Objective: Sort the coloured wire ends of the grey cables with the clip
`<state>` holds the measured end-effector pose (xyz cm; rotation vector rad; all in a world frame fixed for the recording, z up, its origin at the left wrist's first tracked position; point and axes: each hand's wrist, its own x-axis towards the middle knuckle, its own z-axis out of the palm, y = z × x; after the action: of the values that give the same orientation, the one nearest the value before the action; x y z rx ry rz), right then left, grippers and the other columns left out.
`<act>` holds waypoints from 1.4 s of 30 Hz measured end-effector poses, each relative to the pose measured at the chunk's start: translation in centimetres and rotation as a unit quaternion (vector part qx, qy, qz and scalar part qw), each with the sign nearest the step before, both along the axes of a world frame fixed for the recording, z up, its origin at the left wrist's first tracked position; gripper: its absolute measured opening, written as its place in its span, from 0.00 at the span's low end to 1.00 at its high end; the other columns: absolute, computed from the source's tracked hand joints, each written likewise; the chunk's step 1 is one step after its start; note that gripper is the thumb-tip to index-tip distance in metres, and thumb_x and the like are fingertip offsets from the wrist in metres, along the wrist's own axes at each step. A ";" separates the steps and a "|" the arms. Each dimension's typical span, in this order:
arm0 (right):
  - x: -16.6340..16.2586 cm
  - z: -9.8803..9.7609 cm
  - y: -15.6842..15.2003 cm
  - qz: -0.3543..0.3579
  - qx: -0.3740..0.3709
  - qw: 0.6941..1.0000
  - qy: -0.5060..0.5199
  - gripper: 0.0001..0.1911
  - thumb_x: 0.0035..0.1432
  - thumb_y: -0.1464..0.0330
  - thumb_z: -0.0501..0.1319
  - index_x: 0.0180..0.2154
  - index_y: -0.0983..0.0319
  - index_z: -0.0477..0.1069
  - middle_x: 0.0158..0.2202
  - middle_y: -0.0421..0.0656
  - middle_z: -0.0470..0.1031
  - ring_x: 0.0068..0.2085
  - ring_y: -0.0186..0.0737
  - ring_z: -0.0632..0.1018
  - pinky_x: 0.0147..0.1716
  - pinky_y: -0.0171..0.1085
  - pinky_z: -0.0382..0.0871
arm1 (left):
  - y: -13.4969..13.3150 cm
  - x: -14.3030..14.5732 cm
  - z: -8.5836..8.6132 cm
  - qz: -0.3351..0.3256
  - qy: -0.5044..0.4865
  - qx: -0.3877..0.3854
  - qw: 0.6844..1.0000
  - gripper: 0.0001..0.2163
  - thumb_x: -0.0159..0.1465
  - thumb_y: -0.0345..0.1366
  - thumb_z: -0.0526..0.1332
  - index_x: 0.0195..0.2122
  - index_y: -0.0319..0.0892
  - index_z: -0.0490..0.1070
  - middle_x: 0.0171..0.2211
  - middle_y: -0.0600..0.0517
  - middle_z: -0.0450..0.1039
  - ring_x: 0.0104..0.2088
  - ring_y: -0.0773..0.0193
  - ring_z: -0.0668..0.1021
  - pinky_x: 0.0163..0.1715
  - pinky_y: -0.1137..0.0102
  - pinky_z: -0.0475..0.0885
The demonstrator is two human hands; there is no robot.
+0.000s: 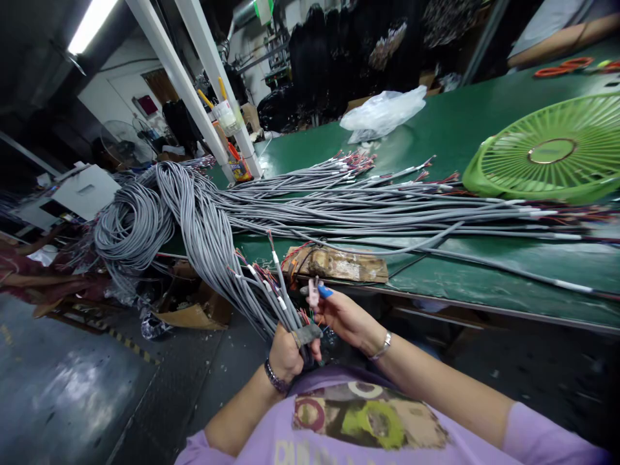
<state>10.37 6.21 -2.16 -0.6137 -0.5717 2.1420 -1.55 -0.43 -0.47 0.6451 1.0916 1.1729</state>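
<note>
My left hand (285, 354) is closed around a bundle of grey cables (285, 313) near their ends. A grey wrap covers one of its fingers. Stripped coloured wires (264, 276) and white sleeves show at the cable ends. Close beside it, my right hand (346, 320) has its fingers drawn together at thin coloured wire ends (305, 316). A blue cover and pale pinkish wrapping show at its fingertips. What exactly lies in the pinch is too small to tell. Just beyond both hands, a worn wooden block (346, 263) with red and dark wires sits on the bench edge.
Many long grey cables (329, 210) lie across the green bench (504, 271), and some hang over its front edge. A green fan (547, 152), a clear plastic bag (382, 113) and orange-handled scissors (564, 66) are further back. A white post (213, 84) rises behind the cables.
</note>
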 end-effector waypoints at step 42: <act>0.1 0.7 -0.2 -0.005 -0.020 1.000 0.006 0.09 0.54 0.63 0.62 0.32 0.63 0.72 0.27 0.41 0.73 0.27 0.31 0.72 0.27 0.31 0.67 | -0.7 0.8 0.7 0.074 0.024 0.014 0.997 0.12 0.47 0.40 0.66 0.17 0.37 0.67 0.10 0.55 0.64 0.11 0.71 0.66 0.12 0.75 0.62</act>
<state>10.43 6.00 -1.45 -0.6242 -0.5196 2.1503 -0.75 -1.09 0.24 0.6234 1.1813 1.3077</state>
